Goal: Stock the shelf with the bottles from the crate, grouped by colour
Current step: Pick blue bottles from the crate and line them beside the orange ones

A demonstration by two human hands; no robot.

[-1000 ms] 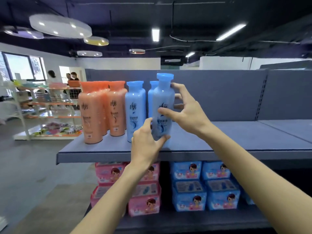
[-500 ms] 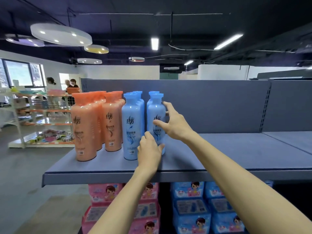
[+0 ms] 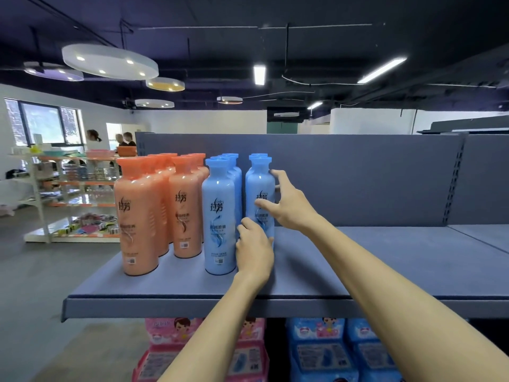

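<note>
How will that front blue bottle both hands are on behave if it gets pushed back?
The front blue bottle looks tall and narrow, so a high push may tip it. Its glossy plastic could slip under the right hand. The left hand, low down, probably steadies it.

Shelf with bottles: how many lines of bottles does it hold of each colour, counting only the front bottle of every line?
Front orange bottles: 2
Front blue bottles: 2
Total: 4
The bottles behind them overlap too much to count surely.
</note>
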